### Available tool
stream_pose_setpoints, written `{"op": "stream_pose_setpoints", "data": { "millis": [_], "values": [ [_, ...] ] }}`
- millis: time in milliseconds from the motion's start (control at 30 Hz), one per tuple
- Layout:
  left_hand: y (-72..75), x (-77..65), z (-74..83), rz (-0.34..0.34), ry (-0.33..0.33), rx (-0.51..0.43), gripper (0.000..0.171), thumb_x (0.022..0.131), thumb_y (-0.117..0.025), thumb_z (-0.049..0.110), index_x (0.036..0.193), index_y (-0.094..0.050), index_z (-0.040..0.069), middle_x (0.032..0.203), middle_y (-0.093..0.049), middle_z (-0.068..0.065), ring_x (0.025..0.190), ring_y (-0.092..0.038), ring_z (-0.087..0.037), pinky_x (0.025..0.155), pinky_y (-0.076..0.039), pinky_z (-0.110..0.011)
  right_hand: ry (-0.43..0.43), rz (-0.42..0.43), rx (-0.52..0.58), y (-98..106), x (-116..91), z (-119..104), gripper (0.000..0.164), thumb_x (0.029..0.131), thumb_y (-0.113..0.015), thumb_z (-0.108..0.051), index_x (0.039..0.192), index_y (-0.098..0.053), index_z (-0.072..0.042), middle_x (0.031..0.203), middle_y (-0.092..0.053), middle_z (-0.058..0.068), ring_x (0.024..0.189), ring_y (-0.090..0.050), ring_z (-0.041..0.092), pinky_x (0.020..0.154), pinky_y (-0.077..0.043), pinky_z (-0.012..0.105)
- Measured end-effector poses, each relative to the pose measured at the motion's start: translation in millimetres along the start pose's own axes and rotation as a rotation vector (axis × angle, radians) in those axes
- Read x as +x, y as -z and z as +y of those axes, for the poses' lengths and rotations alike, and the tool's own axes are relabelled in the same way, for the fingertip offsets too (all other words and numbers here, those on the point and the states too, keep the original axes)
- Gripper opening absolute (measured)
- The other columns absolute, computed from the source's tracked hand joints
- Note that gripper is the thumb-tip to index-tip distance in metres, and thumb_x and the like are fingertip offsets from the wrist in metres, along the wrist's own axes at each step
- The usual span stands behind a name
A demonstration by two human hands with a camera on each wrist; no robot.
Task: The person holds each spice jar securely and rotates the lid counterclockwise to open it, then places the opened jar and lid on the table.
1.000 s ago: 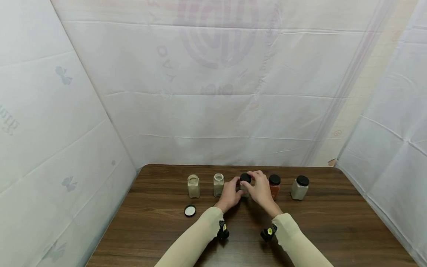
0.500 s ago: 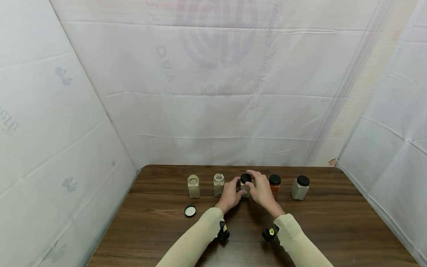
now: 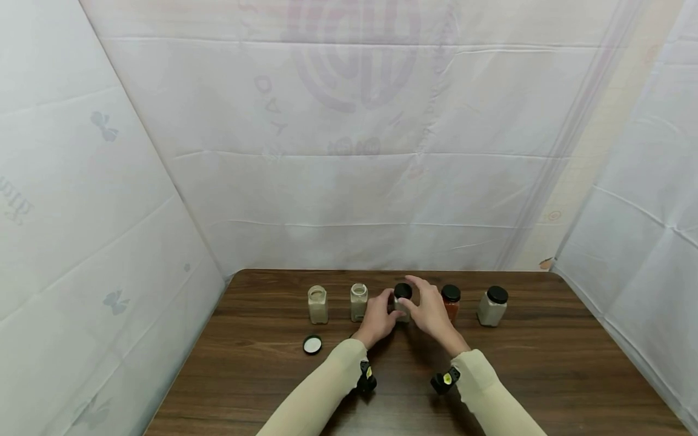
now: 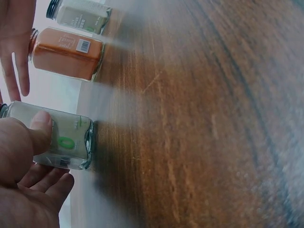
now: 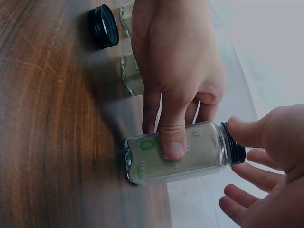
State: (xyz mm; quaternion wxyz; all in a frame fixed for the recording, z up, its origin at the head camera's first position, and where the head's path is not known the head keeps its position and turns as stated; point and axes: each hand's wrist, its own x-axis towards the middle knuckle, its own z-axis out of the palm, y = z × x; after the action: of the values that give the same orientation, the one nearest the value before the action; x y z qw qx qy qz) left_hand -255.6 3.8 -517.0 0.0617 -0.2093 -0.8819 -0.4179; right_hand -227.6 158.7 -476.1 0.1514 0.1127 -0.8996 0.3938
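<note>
A square glass jar of pale powder with a black lid stands upright on the table. My left hand grips its body, thumb across the front in both wrist views. At the lid is my right hand, its thumb and a fingertip at opposite edges in the right wrist view; the other fingers are spread off it. To the left stand two lidless jars, one nearer and one farther. A loose black lid lies with its white inside up before the farther one.
Right of my hands are a lidded jar of orange-red powder and a lidded jar of pale powder. The dark wooden table ends at the back before a white cloth wall.
My right hand's fingers have spread a little wider around the lid, and its wrist has shifted slightly to the right. My left hand keeps its hold on the jar.
</note>
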Motion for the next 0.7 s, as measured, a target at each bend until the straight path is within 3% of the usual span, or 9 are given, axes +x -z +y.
{"op": "stream_pose_setpoints", "data": {
  "millis": [300,500,700],
  "values": [
    [0.7,0.7,0.2,0.007,-0.011,0.009,0.040,0.094,-0.077,0.018,0.129,-0.062,0.005,0.114,-0.072,-0.009,0.105,-0.070,-0.022,0.089,-0.057,-0.036,-0.031,0.158,-0.006,-8,0,-4,0.048,0.084,-0.087,-0.022,0.122,-0.067,0.002,0.108,-0.064,0.019,0.099,-0.061,0.037,0.084,-0.050,0.052],
    [1.0,1.2,1.1,0.015,-0.010,0.023,0.042,0.093,-0.079,0.018,0.129,-0.063,0.003,0.116,-0.072,-0.012,0.105,-0.071,-0.023,0.088,-0.057,-0.035,-0.085,0.192,-0.006,-11,0,-7,0.045,0.083,-0.088,-0.024,0.114,-0.068,0.002,0.105,-0.064,0.019,0.098,-0.061,0.038,0.084,-0.050,0.052],
    [0.8,1.7,0.4,0.010,0.002,0.027,0.043,0.093,-0.079,0.019,0.129,-0.063,0.004,0.116,-0.072,-0.012,0.103,-0.071,-0.023,0.087,-0.057,-0.035,-0.084,0.176,-0.001,-12,0,-5,0.040,0.085,-0.087,-0.020,0.114,-0.070,0.003,0.104,-0.064,0.021,0.097,-0.060,0.040,0.084,-0.048,0.053]
  ]
}}
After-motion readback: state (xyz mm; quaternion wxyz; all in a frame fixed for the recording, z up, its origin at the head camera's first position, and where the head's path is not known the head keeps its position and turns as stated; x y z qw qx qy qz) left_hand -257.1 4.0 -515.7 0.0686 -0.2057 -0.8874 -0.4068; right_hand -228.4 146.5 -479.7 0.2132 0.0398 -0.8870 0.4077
